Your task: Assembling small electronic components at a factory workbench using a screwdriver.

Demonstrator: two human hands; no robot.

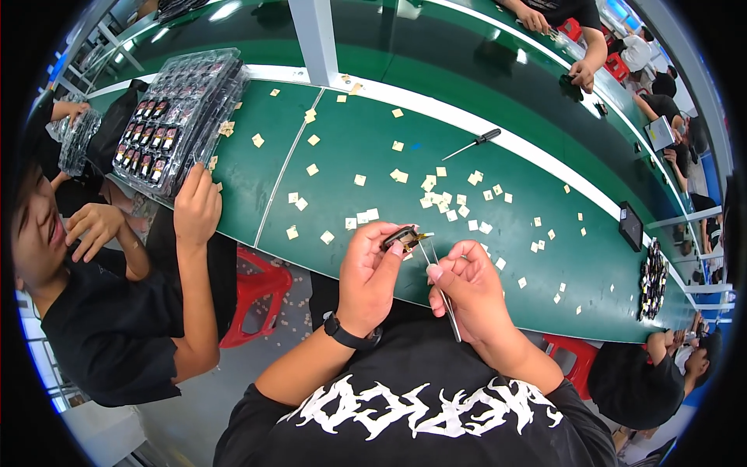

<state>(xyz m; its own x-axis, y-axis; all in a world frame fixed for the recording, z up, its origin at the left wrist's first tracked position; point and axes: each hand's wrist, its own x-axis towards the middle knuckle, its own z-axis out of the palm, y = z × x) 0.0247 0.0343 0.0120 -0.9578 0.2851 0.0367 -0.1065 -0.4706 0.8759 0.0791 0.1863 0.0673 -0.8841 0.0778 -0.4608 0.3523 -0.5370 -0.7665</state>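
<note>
While the left hand [367,274] grasps a small, black, rounded device [399,238] over the near side of the green tabletop [350,148], the right hand [473,289] pinches slim, silver metal tweezers [446,302], tips beside a yellowish tab [425,235] at the device. This piece looks midway, the tab not yet clear; whether it is gripped, I cannot tell. The device's long axis slants from lower left to upper right, tab end rightward.

One held device [398,238], one tweezers [450,316], one screwdriver [485,138], dozens of pale squares [360,180]
</note>
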